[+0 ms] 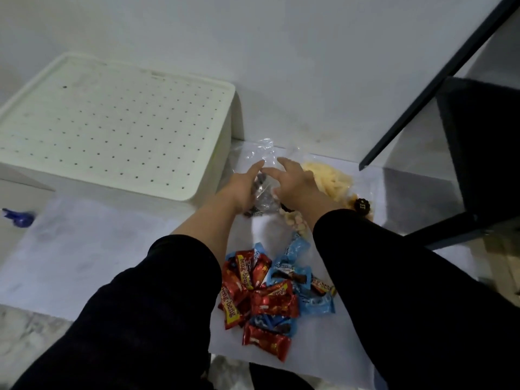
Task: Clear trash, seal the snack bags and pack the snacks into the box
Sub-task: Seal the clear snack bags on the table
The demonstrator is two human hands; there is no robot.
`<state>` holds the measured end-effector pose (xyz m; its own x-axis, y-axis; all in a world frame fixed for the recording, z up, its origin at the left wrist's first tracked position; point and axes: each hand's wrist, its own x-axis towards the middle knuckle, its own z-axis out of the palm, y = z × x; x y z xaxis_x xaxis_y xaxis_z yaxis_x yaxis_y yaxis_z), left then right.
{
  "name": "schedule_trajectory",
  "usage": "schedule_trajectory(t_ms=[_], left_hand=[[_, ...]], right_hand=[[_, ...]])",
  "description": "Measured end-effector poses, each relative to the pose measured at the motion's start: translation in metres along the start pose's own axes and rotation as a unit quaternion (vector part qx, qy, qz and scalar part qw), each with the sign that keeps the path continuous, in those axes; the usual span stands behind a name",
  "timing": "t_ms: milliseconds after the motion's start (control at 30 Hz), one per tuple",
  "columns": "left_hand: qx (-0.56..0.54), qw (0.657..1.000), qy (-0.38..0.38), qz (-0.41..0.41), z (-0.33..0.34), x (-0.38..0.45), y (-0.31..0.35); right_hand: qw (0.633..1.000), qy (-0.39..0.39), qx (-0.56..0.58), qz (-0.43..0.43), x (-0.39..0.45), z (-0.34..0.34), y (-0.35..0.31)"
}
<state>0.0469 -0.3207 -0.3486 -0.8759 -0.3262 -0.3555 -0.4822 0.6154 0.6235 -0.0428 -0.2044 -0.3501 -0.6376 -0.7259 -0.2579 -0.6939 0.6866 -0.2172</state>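
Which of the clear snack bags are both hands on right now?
The clear bag of dark snacks, between the left hand and right hand; the bag of pale yellow snacks lies to its right.

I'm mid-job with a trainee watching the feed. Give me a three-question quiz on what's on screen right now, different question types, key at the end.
1. True or false: the lid of the white box is off.
2. Multiple choice: both hands, left hand and right hand, are at which item? A) the clear bag of dark snacks B) the red wrapped candies C) the blue object
3. Short answer: which snack lies just right of the right hand?

Key
1. False; the perforated lid is on the box.
2. A.
3. The bag of pale yellow snacks.
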Motion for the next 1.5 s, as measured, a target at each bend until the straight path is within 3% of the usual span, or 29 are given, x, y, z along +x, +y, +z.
schedule_trajectory(t_ms=[233,400,633,833,1000,1300,1500], left_hand=[[0.054,0.997,0.018,0.046,-0.015,0.004,0.033],[0.075,0.986,0.061,0.139,-0.036,0.004,0.07],[0.068,0.963,0.075,0.251,-0.093,-0.005,0.123],[0.105,0.921,0.148,0.344,-0.129,-0.022,0.153],[0.198,0.893,0.216,0.343,-0.14,-0.03,0.166],[0.133,0.898,0.216,0.361,-0.151,-0.031,0.166],[0.174,0.893,0.228,0.346,-0.155,-0.037,0.162]], right_hand=[[0.998,0.058,0.001,0.002,-0.004,-0.033,0.009],[0.996,0.089,0.013,0.029,-0.024,-0.069,0.016],[0.974,0.214,0.018,0.078,-0.055,-0.134,0.006],[0.948,0.304,0.05,0.084,-0.069,-0.177,-0.014],[0.93,0.349,0.076,0.085,-0.074,-0.19,-0.026],[0.903,0.392,0.148,0.088,-0.074,-0.205,-0.036],[0.903,0.398,0.135,0.085,-0.069,-0.199,-0.044]])
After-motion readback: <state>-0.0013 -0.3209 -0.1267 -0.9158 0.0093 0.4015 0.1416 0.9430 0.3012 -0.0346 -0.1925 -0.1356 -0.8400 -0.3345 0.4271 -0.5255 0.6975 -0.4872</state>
